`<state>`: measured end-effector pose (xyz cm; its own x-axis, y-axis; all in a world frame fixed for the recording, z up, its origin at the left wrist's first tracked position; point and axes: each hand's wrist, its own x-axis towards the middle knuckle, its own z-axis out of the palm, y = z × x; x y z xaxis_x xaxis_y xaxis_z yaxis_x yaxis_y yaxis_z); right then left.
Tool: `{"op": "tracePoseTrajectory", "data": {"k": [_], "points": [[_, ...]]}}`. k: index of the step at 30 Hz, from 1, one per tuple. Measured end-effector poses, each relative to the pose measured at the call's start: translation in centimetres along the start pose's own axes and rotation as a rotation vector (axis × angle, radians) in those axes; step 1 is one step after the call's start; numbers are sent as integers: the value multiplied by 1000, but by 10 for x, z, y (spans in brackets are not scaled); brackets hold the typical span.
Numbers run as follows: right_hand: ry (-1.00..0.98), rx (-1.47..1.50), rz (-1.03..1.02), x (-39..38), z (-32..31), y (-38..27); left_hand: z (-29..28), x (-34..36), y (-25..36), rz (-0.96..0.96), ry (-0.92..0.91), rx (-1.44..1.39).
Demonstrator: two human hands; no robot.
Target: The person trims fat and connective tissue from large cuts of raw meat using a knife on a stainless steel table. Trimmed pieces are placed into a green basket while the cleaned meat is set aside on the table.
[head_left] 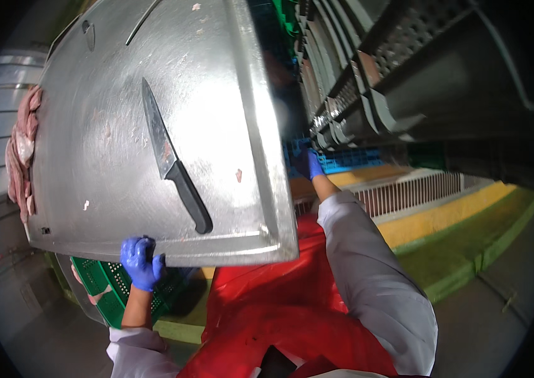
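Observation:
My left hand (141, 261), in a blue glove, curls over the near edge of a steel work table (109, 157). On the table lies a knife (175, 167) with a black handle, its blade pointing away from me. My right hand (310, 164), also blue-gloved, reaches out to the right of the table and touches a blue crate (349, 157) beneath a stack of dark grey crates (405, 69). Whether it grips the crate is hidden. A red apron (279, 302) covers my front.
Pink raw meat (22, 148) hangs over the table's far left edge. A green perforated crate (112, 286) sits under the table near my left hand. A yellow kerb (443, 211) and green floor strip run to the right, beside a white grating.

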<state>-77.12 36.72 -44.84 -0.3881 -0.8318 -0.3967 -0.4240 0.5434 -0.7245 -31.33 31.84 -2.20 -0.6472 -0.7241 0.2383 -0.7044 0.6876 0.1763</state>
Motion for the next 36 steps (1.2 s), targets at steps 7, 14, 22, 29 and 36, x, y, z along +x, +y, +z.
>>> {"op": "tracePoseTrajectory", "data": {"k": [7,14,22,29,36], "points": [[457,-258,-336,212,89,55,36,-22,-6,-95,335,87],[525,-357,-282,304,93,30,66,-51,-4,-201,598,116],[553,-376,-235,371,90,21,71,-51,-5,-168,701,371],[569,-419,-179,407,79,23,66,-68,-36,-18,681,65],[747,209,-417,482,77,51,57,-70,-49,-83,584,90]]}}
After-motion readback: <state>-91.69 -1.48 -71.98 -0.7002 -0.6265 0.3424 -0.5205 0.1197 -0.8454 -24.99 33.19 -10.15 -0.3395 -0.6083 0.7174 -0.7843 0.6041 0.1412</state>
